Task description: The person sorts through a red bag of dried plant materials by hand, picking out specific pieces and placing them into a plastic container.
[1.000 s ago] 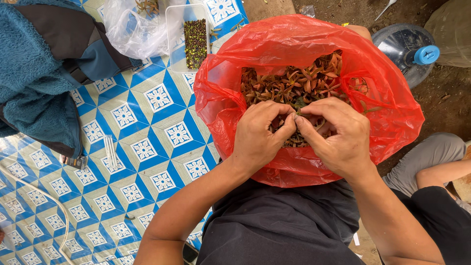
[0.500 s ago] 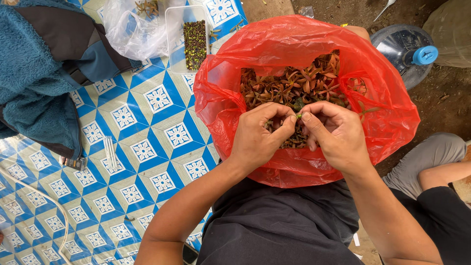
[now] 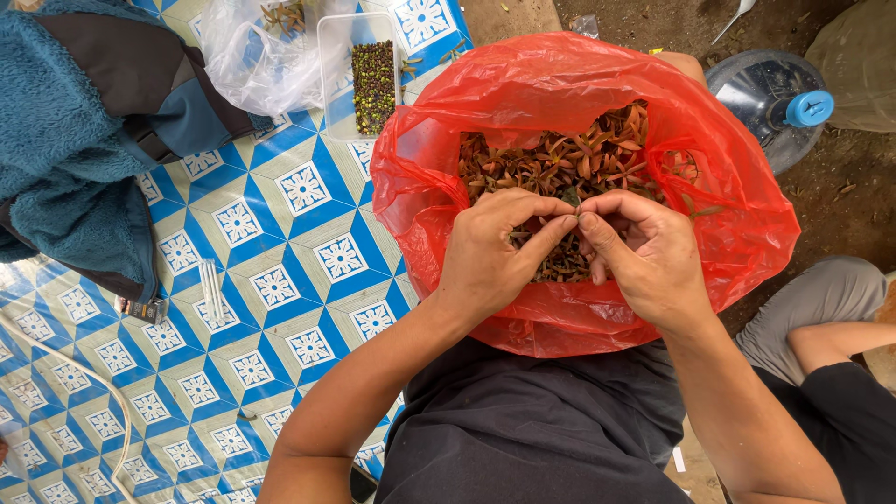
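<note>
Landmark: red bag [image 3: 737,233].
Left hand [image 3: 495,257] over bag's near rim, fingers curled, thumb and forefinger pinching small pod.
Right hand [image 3: 649,257] beside it, fingertips meeting left's, pinching same pod.
Pods [image 3: 569,163]: brown heap filling bag, beyond hands.
Left of bag: blue mat [image 3: 252,280].
Beyond-left: tray [image 3: 369,79] of dark seeds.
Right of bag: jug [image 3: 779,107], blue cap.

The left hand [image 3: 499,257] and right hand [image 3: 644,252] have drawn slightly apart. Now only their fingertips [image 3: 571,220] meet over the pods [image 3: 560,159].
</note>
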